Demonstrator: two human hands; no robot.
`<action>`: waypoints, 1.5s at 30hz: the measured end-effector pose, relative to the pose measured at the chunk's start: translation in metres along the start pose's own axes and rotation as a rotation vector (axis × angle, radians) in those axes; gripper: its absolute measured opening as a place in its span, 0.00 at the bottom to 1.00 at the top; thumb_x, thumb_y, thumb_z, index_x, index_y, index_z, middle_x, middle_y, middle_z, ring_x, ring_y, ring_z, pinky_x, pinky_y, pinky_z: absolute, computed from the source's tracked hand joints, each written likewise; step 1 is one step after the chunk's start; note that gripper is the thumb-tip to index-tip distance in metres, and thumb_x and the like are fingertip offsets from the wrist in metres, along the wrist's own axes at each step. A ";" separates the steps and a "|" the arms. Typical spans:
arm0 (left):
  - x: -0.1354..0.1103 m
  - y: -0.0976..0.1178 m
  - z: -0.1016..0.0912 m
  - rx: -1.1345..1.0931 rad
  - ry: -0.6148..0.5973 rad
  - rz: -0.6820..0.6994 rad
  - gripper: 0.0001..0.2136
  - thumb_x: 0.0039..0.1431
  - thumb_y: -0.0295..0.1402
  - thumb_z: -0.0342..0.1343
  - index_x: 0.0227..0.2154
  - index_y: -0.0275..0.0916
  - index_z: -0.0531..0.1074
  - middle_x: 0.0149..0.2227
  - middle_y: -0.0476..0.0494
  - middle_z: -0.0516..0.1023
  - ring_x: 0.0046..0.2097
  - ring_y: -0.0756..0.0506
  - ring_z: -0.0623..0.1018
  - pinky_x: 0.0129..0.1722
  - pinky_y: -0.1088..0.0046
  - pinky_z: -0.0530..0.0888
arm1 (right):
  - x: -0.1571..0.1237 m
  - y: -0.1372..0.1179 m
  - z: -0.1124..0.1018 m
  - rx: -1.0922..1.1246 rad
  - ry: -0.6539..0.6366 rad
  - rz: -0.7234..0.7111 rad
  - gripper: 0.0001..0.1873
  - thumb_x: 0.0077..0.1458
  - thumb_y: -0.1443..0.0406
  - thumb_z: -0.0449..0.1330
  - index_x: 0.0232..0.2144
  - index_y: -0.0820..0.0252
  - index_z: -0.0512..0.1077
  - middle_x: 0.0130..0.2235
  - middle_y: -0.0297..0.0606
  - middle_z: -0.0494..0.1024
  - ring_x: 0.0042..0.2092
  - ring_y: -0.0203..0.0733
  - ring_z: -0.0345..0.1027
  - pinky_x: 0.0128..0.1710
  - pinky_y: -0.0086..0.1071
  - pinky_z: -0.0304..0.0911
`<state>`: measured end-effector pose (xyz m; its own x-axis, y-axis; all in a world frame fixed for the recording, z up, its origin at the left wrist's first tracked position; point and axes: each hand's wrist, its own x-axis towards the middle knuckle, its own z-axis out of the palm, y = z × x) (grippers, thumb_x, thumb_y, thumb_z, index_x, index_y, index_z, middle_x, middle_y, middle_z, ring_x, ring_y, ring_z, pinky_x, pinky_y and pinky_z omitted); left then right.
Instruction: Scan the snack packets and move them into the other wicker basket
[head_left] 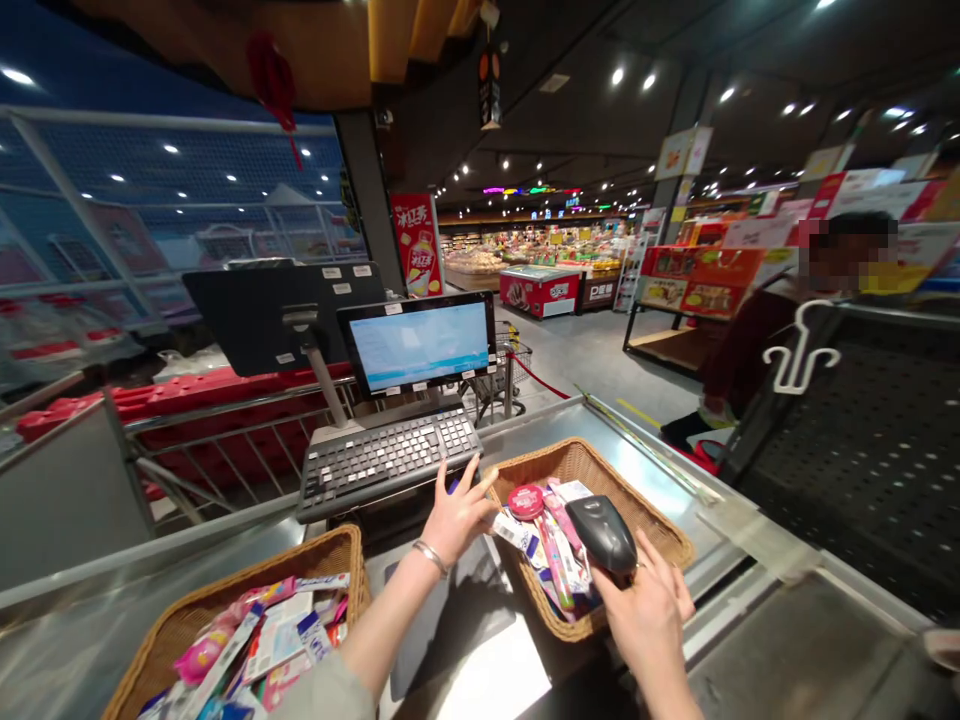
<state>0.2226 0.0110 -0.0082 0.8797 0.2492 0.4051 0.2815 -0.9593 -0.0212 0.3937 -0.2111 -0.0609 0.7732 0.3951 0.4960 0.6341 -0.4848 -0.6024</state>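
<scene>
My right hand (649, 605) grips a black handheld barcode scanner (602, 533) above the wicker basket on the right. My left hand (461, 515), a silver bangle at its wrist, is beside that basket's left edge. It holds a narrow white-and-blue box (514, 532) with a barcode; the fingers partly cover it, and a bluish end shows between them. Inside the right wicker basket (679, 540) lie a round red tin (526, 502), a pink toothbrush pack (553, 565) and small boxes. The left wicker basket (345, 545) holds several mixed packs.
A black keyboard (394, 450) and a lit monitor (422, 345) stand behind my hands on the metal counter (652, 480). A second screen (281, 315) faces away. A person (757, 340) is beyond the dark perforated panel (862, 440) at right, where a white hanger (801, 350) hangs.
</scene>
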 end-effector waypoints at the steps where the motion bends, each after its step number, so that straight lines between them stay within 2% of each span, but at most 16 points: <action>1: 0.005 0.005 0.003 0.000 0.010 0.010 0.11 0.57 0.36 0.61 0.44 0.54 0.75 0.63 0.49 0.67 0.69 0.35 0.52 0.61 0.29 0.38 | 0.001 0.004 -0.001 -0.002 0.012 0.006 0.27 0.48 0.45 0.54 0.37 0.58 0.77 0.48 0.49 0.78 0.57 0.54 0.62 0.60 0.51 0.43; 3: 0.016 0.016 0.010 0.022 0.058 -0.018 0.15 0.59 0.37 0.59 0.49 0.58 0.72 0.64 0.49 0.65 0.69 0.35 0.51 0.61 0.29 0.36 | 0.002 0.011 -0.003 -0.012 0.037 0.019 0.27 0.48 0.45 0.55 0.36 0.60 0.77 0.47 0.50 0.79 0.57 0.55 0.63 0.60 0.50 0.43; 6: 0.028 0.033 0.016 0.088 0.128 -0.175 0.26 0.60 0.35 0.57 0.61 0.58 0.61 0.68 0.45 0.57 0.70 0.33 0.48 0.62 0.30 0.35 | 0.004 0.017 -0.006 -0.021 0.064 0.030 0.25 0.48 0.46 0.56 0.34 0.59 0.77 0.46 0.49 0.79 0.57 0.55 0.63 0.61 0.50 0.42; 8: 0.029 0.038 0.016 0.098 0.117 -0.224 0.29 0.60 0.35 0.56 0.63 0.53 0.58 0.69 0.42 0.53 0.70 0.32 0.47 0.62 0.31 0.34 | 0.005 0.019 -0.008 -0.025 0.068 0.027 0.24 0.48 0.46 0.56 0.34 0.58 0.77 0.46 0.47 0.79 0.57 0.55 0.62 0.61 0.50 0.42; 11: 0.020 0.036 0.012 0.084 0.086 -0.239 0.27 0.61 0.38 0.55 0.63 0.49 0.59 0.69 0.40 0.51 0.70 0.32 0.48 0.62 0.31 0.35 | 0.007 0.018 -0.007 -0.026 0.046 0.017 0.25 0.48 0.46 0.55 0.34 0.58 0.77 0.46 0.47 0.79 0.57 0.55 0.63 0.60 0.51 0.42; 15: -0.003 0.025 0.004 0.092 0.089 -0.308 0.24 0.63 0.36 0.51 0.62 0.49 0.61 0.68 0.41 0.54 0.70 0.33 0.50 0.62 0.31 0.37 | 0.008 0.007 0.000 -0.003 0.007 -0.002 0.27 0.50 0.44 0.53 0.35 0.58 0.78 0.46 0.48 0.79 0.57 0.55 0.63 0.60 0.51 0.43; 20: -0.036 0.014 -0.007 0.102 0.116 -0.443 0.23 0.62 0.36 0.53 0.60 0.49 0.63 0.67 0.41 0.57 0.69 0.32 0.51 0.62 0.31 0.40 | 0.003 -0.022 0.016 0.055 -0.064 -0.068 0.29 0.51 0.43 0.52 0.36 0.59 0.78 0.48 0.49 0.79 0.57 0.55 0.63 0.60 0.51 0.43; 32: -0.131 -0.001 -0.032 0.094 0.089 -0.705 0.24 0.61 0.35 0.54 0.61 0.48 0.62 0.68 0.39 0.55 0.70 0.33 0.49 0.62 0.30 0.42 | -0.029 -0.088 0.053 0.188 -0.257 -0.302 0.23 0.53 0.48 0.53 0.35 0.59 0.78 0.46 0.48 0.79 0.56 0.55 0.64 0.61 0.51 0.44; 38: -0.171 -0.004 -0.042 0.123 0.069 -0.810 0.25 0.61 0.36 0.54 0.61 0.47 0.61 0.68 0.38 0.56 0.70 0.33 0.49 0.62 0.31 0.42 | -0.051 -0.117 0.060 0.241 -0.358 -0.376 0.21 0.51 0.51 0.54 0.34 0.59 0.77 0.46 0.48 0.79 0.56 0.55 0.65 0.61 0.51 0.43; 45: -0.216 -0.013 -0.049 0.156 0.037 -0.956 0.23 0.60 0.37 0.55 0.59 0.46 0.65 0.68 0.37 0.56 0.69 0.32 0.51 0.62 0.31 0.43 | -0.071 -0.143 0.066 0.289 -0.491 -0.437 0.14 0.49 0.55 0.57 0.32 0.56 0.77 0.46 0.43 0.80 0.58 0.53 0.64 0.62 0.52 0.39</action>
<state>0.0102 -0.0368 -0.0508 0.2413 0.9078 0.3431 0.9217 -0.3250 0.2118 0.2485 -0.1186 -0.0509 0.3172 0.8441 0.4323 0.8089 -0.0029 -0.5879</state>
